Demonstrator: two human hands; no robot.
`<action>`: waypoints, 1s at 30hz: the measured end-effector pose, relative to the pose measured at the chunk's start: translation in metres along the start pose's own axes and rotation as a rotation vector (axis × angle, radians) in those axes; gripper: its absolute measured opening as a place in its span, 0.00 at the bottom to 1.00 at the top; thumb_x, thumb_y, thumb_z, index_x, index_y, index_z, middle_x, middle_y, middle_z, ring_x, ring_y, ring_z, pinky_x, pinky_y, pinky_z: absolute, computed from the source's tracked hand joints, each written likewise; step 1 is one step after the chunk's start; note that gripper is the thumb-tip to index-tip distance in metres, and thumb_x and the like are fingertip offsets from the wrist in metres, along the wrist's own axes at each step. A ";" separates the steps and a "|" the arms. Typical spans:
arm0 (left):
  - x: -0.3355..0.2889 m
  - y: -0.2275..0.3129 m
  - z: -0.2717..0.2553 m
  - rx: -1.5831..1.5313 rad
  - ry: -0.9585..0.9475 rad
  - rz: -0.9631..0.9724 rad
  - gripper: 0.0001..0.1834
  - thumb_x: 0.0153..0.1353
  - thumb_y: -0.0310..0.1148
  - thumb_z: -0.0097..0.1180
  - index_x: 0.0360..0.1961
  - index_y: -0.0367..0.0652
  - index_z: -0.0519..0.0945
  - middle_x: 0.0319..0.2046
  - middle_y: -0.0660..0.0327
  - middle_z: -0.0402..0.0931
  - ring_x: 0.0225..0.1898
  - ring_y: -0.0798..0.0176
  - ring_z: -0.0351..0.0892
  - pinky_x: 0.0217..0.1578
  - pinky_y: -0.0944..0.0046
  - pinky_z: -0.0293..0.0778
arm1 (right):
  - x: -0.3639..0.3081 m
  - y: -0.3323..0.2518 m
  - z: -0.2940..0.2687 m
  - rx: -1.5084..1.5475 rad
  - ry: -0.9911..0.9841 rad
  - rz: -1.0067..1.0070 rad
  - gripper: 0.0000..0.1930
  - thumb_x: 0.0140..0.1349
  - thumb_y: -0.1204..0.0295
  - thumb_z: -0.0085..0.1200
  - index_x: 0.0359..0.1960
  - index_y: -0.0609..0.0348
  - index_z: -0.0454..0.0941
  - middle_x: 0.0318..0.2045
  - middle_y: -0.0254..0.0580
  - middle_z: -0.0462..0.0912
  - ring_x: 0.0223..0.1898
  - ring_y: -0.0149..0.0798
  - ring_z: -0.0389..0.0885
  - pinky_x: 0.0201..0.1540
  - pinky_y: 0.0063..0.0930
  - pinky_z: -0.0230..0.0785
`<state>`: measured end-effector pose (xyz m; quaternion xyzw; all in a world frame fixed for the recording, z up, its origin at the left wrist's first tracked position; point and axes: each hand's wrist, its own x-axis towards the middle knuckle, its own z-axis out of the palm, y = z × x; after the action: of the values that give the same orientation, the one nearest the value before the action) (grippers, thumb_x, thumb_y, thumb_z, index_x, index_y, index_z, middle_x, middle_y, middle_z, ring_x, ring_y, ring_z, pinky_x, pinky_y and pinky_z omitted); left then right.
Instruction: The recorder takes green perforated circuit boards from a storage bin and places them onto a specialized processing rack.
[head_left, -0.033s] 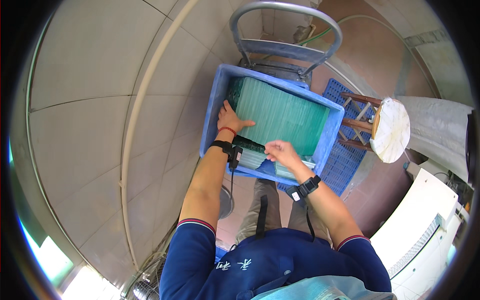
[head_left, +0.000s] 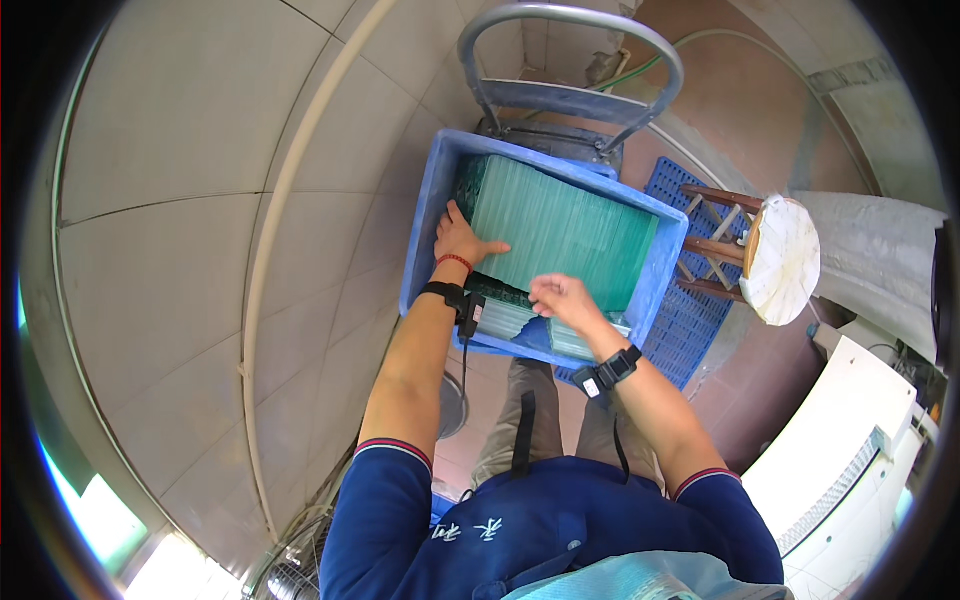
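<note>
A blue plastic bin stands before me, packed with a large row of thin greenish glass sheets set on edge. Nearer to me in the same bin is a second, shorter row of glass pieces, with a dark gap between the two rows. My left hand lies with fingers spread at the left end of the large row, thumb across the sheets' edges. Over the near edge of that row is my right hand, its fingers bent and pressed together; whether anything thin is between them is hidden.
Behind the bin rises a grey trolley handle. To the right are a blue slatted plastic pallet and a stool with a white-covered seat. A tiled wall with a beige pipe borders the left; a white machine stands lower right.
</note>
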<state>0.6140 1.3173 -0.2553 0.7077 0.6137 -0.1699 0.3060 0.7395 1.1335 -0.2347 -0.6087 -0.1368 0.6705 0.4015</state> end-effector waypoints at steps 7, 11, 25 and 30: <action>-0.001 0.006 -0.001 0.047 -0.001 -0.020 0.74 0.20 0.55 0.75 0.65 0.41 0.39 0.61 0.46 0.52 0.63 0.49 0.51 0.60 0.56 0.57 | 0.075 -0.066 -0.017 -0.354 0.069 -0.183 0.32 0.58 0.68 0.50 0.62 0.65 0.52 0.32 0.49 0.80 0.27 0.36 0.80 0.31 0.28 0.72; 0.002 0.009 0.003 0.008 -0.024 -0.035 0.75 0.19 0.55 0.75 0.65 0.42 0.39 0.61 0.48 0.52 0.63 0.49 0.51 0.59 0.56 0.58 | 0.112 -0.075 -0.021 -0.810 0.208 -0.165 0.36 0.58 0.65 0.46 0.65 0.63 0.43 0.36 0.57 0.79 0.38 0.50 0.79 0.42 0.38 0.70; 0.000 0.004 -0.006 0.024 -0.030 -0.003 0.73 0.20 0.56 0.74 0.65 0.43 0.40 0.62 0.49 0.51 0.63 0.50 0.52 0.58 0.56 0.59 | 0.122 -0.095 0.003 -0.981 0.404 -0.147 0.32 0.56 0.64 0.48 0.59 0.72 0.55 0.34 0.60 0.79 0.38 0.56 0.78 0.40 0.45 0.70; -0.003 0.005 -0.011 0.047 -0.012 0.010 0.72 0.21 0.56 0.74 0.65 0.43 0.42 0.62 0.50 0.52 0.63 0.51 0.53 0.58 0.56 0.59 | 0.117 -0.084 0.001 -0.925 0.400 -0.224 0.28 0.56 0.65 0.49 0.55 0.70 0.62 0.30 0.59 0.80 0.35 0.56 0.79 0.39 0.45 0.70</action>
<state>0.6171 1.3216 -0.2439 0.7168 0.6039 -0.1870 0.2940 0.7775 1.2699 -0.2602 -0.8204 -0.4040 0.3633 0.1782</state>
